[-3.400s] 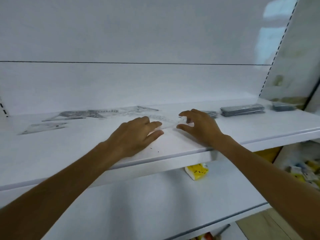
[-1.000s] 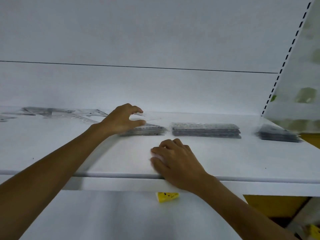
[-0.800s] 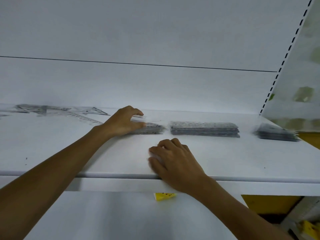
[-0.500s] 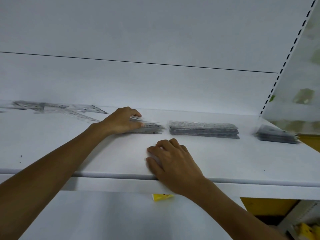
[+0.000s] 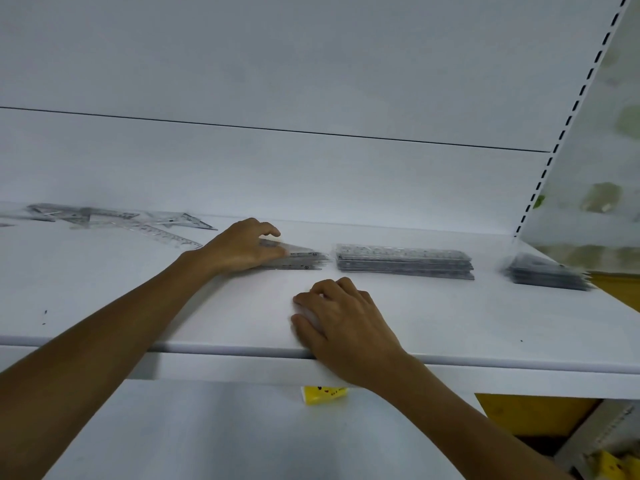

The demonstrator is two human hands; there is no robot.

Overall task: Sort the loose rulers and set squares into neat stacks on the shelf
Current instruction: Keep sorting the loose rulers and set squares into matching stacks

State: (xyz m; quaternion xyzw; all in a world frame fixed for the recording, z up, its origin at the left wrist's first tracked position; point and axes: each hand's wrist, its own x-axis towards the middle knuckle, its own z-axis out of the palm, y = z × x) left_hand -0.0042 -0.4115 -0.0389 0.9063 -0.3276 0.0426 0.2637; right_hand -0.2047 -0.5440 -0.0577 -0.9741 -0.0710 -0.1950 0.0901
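Observation:
On the white shelf (image 5: 519, 362), my left hand (image 5: 239, 249) lies over the left end of a low stack of clear set squares (image 5: 301, 260), its thumb and fingers pinching the top set square against the pile. My right hand (image 5: 343, 323) rests palm down near the shelf's front edge, holding nothing, its fingers slightly curled. To the right of the set squares stands a neat stack of rulers (image 5: 405, 261). A third dark stack (image 5: 547, 275) sits at the far right. Several loose clear rulers and set squares (image 5: 114, 221) lie scattered at the back left.
The shelf's white back panel rises right behind the stacks. A slotted upright (image 5: 568, 119) bounds the shelf on the right. A small yellow item (image 5: 323, 394) shows on the lower shelf under my right wrist. More yellow goods sit at the bottom right.
My left hand has lowered the clear set square from just above the pile down onto it. My right hand has stayed on the shelf front.

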